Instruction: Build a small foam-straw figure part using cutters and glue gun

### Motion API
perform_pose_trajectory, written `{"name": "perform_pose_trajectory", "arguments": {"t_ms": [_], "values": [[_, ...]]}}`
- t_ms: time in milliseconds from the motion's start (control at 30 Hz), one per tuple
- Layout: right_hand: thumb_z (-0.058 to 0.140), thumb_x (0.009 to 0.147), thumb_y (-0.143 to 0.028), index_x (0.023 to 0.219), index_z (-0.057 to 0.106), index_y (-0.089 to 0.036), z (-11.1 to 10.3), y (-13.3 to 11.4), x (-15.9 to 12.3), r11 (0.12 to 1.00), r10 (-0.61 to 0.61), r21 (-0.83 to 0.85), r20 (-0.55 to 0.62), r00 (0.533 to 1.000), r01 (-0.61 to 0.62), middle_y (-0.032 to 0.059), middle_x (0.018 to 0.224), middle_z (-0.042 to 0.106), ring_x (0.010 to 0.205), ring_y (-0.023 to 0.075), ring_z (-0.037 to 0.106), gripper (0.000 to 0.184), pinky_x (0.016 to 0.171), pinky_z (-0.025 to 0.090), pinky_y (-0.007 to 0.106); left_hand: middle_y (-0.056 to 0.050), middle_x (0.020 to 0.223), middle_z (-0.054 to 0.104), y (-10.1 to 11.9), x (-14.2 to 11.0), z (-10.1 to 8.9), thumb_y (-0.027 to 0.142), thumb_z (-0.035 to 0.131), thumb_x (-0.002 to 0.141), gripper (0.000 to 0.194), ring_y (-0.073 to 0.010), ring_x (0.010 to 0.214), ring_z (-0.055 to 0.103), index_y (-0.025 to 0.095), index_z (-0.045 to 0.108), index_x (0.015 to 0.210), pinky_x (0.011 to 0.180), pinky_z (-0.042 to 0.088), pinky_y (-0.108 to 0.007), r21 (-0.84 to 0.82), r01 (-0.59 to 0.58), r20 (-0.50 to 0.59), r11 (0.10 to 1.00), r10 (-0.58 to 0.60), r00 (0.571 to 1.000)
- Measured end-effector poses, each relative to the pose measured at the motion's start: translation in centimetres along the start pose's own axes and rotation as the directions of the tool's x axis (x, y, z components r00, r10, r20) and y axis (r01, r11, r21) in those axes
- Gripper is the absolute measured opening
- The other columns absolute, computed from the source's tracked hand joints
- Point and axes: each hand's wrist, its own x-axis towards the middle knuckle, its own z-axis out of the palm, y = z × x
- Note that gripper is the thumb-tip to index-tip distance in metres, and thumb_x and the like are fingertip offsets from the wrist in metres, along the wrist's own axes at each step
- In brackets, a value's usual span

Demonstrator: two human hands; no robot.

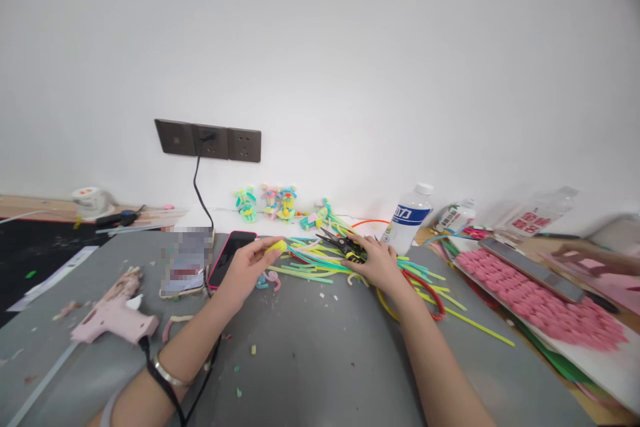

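Observation:
My left hand [253, 267] is closed in a pinch on a small yellow piece [276, 247], which looks like a bent bit of fuzzy craft stem. My right hand [376, 259] has its fingers around the black and yellow handles of a pair of pliers [342, 242]. The jaws of the pliers point left and look apart. Beneath both lies a loose heap of colored craft stems [310, 272], mostly green, yellow and teal. Small curled pink and blue pieces [273, 279] rest beside my left hand.
A pink glue gun [117, 313] with a black cord lies left, near two phones [187, 260] [233, 255]. Little craft figures [246, 205] stand by the wall. A bottle [411, 217] is behind my right hand. Right are a pink textured piece [540, 293] and another person's hand [590, 257].

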Motion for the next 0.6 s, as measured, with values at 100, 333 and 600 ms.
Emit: {"name": "perform_pose_trajectory", "arguments": {"t_ms": [100, 333, 600], "values": [[0.067, 0.076, -0.051, 0.115, 0.068, -0.03, 0.3, 0.1, 0.1, 1.0, 0.012, 0.02, -0.015, 1.0, -0.012, 0.0079, 0.108, 0.068, 0.104, 0.0345, 0.058, 0.044, 0.094, 0.033, 0.051, -0.01, 0.108, 0.072, -0.1, 0.1, 0.0, 0.043, 0.077, 0.069, 0.043, -0.0244, 0.101, 0.063, 0.015, 0.072, 0.102, 0.085, 0.051, -0.032, -0.041, -0.004, -0.053, 0.999, 0.002, 0.999], [0.057, 0.087, -0.048, 0.099, 0.071, -0.025, -0.1, -2.0, 0.2, 0.969, -0.056, 0.227, -0.173, 0.983, 0.095, 0.0087, 0.106, 0.068, 0.105, 0.0319, 0.058, 0.029, 0.102, 0.026, 0.057, -0.011, 0.11, 0.072, -0.7, 0.3, -0.2, 0.046, 0.077, 0.069, 0.046, -0.0256, 0.106, 0.063, 0.015, 0.07, 0.103, 0.092, 0.048, -0.035, -0.037, -0.007, -0.113, 0.999, 0.003, 0.994], [0.066, 0.083, -0.028, 0.081, 0.069, -0.024, 0.4, -4.6, -0.6, 0.872, -0.348, 0.364, -0.009, 0.937, 0.328, 0.0042, 0.096, 0.066, 0.1, 0.0264, 0.059, 0.005, 0.102, 0.026, 0.055, -0.01, 0.105, 0.073, -0.5, 0.2, -0.1, 0.046, 0.077, 0.069, 0.044, -0.0243, 0.102, 0.063, 0.015, 0.071, 0.099, 0.088, 0.048, -0.032, -0.014, -0.002, -0.099, 1.0, 0.001, 0.995]]}}
